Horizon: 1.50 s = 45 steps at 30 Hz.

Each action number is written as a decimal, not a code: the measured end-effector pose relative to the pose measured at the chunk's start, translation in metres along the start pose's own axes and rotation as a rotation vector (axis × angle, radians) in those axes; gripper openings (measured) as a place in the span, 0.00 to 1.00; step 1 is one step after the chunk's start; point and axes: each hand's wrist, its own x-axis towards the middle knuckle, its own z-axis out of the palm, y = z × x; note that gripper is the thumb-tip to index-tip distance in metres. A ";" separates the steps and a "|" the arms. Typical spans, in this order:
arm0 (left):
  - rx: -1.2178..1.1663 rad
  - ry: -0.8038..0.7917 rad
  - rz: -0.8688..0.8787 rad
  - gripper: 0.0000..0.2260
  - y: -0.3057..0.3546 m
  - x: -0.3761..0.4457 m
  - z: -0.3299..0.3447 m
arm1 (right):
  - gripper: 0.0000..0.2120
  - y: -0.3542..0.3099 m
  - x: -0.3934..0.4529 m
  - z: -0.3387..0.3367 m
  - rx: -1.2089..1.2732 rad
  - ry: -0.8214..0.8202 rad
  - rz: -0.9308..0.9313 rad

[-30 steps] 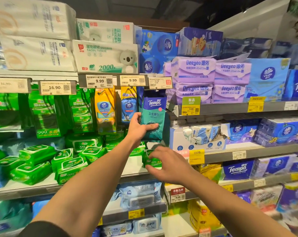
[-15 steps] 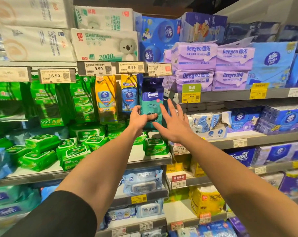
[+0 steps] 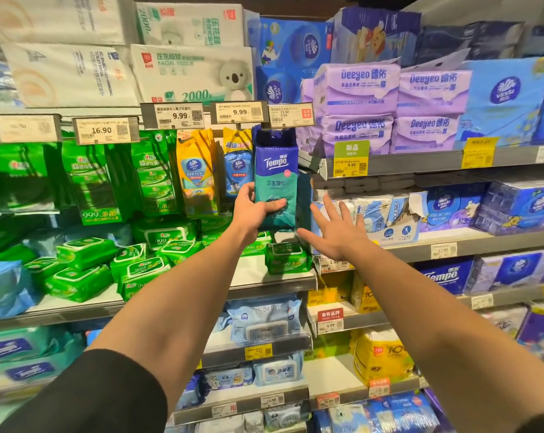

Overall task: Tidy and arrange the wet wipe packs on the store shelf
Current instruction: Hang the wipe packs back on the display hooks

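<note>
A blue and teal Tempo wet wipe pack (image 3: 275,178) hangs from a hook under the price tags in the middle of the shelving. My left hand (image 3: 252,212) grips its lower part, thumb across the front. My right hand (image 3: 336,229) is spread flat with fingers apart just right of the pack, holding nothing. Yellow (image 3: 197,173) and blue Vinda hanging packs (image 3: 237,162) sit to the left of it. Several green wet wipe packs (image 3: 83,278) lie jumbled on the grey shelf (image 3: 273,284) below, one green pack (image 3: 287,259) right under my hands.
Green hanging packs (image 3: 98,179) fill the left. Purple Deeyeo tissue packs (image 3: 358,89) and blue Vinda bundles (image 3: 505,101) stand on the right shelves. White facial tissue packs (image 3: 192,73) are stacked on top. Lidded wipe packs (image 3: 264,320) sit on lower shelves.
My right hand rose from the green packs on the shelf up to beside the Tempo pack, then drew slightly right and opened wide. My left hand keeps its hold on the pack.
</note>
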 end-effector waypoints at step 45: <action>0.239 0.090 -0.066 0.24 -0.044 0.108 -0.003 | 0.40 -0.007 0.031 0.065 -0.097 -0.112 -0.225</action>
